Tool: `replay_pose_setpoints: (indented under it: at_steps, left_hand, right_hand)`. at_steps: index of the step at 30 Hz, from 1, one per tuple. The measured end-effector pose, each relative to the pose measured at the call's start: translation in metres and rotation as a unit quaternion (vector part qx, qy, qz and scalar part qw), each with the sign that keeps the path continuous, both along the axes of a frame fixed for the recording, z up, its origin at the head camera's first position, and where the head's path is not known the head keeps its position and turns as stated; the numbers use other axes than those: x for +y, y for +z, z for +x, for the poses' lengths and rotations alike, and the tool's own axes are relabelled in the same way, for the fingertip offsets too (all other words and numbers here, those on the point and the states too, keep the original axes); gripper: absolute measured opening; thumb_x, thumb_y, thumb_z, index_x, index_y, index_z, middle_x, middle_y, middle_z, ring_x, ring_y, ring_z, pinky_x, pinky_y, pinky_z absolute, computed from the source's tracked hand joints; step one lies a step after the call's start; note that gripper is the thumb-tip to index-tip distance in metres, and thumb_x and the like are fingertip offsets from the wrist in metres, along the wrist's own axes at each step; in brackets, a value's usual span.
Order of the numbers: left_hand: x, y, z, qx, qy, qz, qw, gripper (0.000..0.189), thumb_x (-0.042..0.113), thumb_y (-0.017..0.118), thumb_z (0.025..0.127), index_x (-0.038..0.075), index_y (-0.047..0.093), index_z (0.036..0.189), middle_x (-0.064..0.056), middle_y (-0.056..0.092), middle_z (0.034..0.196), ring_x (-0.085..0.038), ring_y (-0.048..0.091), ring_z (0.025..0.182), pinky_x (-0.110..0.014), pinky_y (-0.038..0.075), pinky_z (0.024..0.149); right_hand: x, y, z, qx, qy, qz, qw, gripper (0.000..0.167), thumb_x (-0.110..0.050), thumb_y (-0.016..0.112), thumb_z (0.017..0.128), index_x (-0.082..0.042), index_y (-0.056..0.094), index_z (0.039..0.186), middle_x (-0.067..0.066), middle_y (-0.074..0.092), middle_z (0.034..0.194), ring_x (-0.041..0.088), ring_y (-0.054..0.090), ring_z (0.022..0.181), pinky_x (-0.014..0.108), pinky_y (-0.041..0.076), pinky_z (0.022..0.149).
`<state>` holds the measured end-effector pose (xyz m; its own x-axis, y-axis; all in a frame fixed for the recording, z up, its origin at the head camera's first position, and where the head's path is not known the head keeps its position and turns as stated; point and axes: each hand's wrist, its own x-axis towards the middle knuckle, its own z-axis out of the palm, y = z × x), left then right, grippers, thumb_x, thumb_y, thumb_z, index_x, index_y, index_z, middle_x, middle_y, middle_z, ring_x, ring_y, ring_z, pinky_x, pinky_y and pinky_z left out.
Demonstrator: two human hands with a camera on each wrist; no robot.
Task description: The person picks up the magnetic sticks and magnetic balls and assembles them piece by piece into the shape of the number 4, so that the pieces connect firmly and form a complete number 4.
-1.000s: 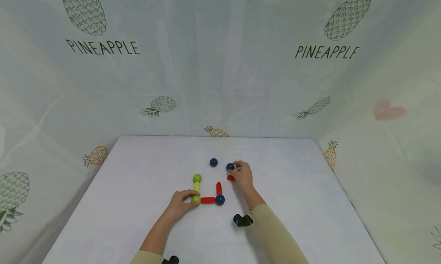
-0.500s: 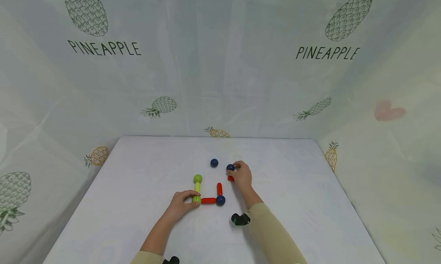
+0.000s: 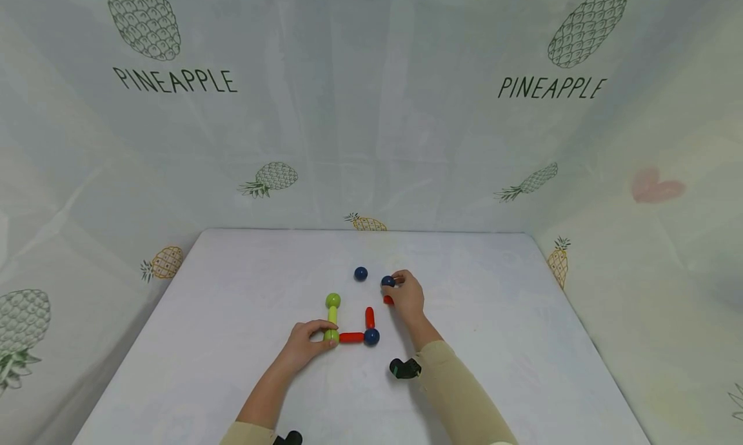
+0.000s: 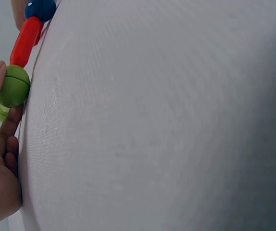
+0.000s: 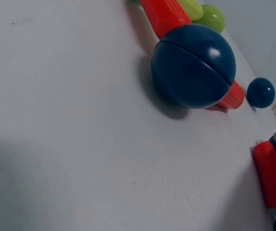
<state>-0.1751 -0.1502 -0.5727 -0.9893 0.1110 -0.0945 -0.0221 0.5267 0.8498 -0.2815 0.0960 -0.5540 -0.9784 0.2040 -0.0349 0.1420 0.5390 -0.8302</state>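
Note:
My left hand [image 3: 304,344] pinches a green ball [image 3: 331,336] at the near left corner of a joined figure. From that ball a yellow-green rod [image 3: 332,315] runs away to another green ball [image 3: 333,300]. A red rod [image 3: 351,337] runs right to a blue ball [image 3: 371,336], where a second red rod [image 3: 369,317] points away. Farther back on the right, my right hand [image 3: 408,296] holds a blue ball [image 3: 387,282] between thumb and fingers. Just below that ball lies a red rod [image 5: 269,174], partly covered by the hand in the head view.
A loose blue ball [image 3: 360,273] rests on the white table [image 3: 493,316], left of the right hand. Dark devices sit at both wrists, one by the right cuff [image 3: 405,369]. A pineapple-print cloth [image 3: 371,142] hangs behind and beside the table.
My right wrist has shifted slightly left, and its hand covers a little more of the red rod. The left hand keeps its hold on the green ball.

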Motion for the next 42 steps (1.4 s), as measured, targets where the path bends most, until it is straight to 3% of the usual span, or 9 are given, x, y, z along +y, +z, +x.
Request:
replay_pose_setpoints:
  at_steps: [9,22,37,42]
  left_hand:
    - [0.000,0.000,0.000,0.005,-0.004,-0.002,1.0000,0.023,0.025,0.081,0.081,0.025,0.073,0.102,0.006,0.062,0.106,-0.022,0.044,0.104,-0.043,0.041,0.089]
    - [0.000,0.004,0.002,-0.003,-0.002,-0.003,1.0000,0.023,0.026,0.080,0.082,0.025,0.073,0.103,0.004,0.060,0.106,-0.023,0.044,0.105,-0.045,0.041,0.090]
    - [0.001,0.003,0.000,-0.004,-0.004,-0.003,1.0000,0.023,0.024,0.080,0.082,0.025,0.073,0.104,0.003,0.063,0.109,-0.024,0.044,0.107,-0.048,0.040,0.093]
    - [0.001,0.002,-0.001,-0.006,-0.001,0.000,1.0000,0.023,0.023,0.080,0.082,0.025,0.073,0.103,0.002,0.062,0.110,-0.025,0.043,0.109,-0.051,0.039,0.095]
  right_hand:
    - [0.002,0.004,0.003,-0.010,0.007,-0.024,0.9996,0.033,-0.019,0.078,0.080,-0.009,0.063,0.108,0.007,0.063,0.102,0.023,0.055,0.086,0.034,0.048,0.072]
    - [0.000,0.015,0.011,0.021,0.023,-0.044,0.9985,0.033,-0.018,0.076,0.082,-0.009,0.064,0.111,0.009,0.063,0.106,0.024,0.055,0.088,0.034,0.050,0.073]
    - [-0.007,0.017,0.022,0.006,0.052,-0.092,0.9944,0.038,-0.016,0.074,0.084,-0.010,0.064,0.120,0.007,0.061,0.105,0.019,0.059,0.074,0.029,0.051,0.062]
    - [-0.009,0.017,0.027,0.004,0.063,-0.084,0.9944,0.039,-0.015,0.072,0.084,-0.009,0.065,0.122,0.008,0.059,0.108,0.021,0.057,0.083,0.030,0.050,0.064]
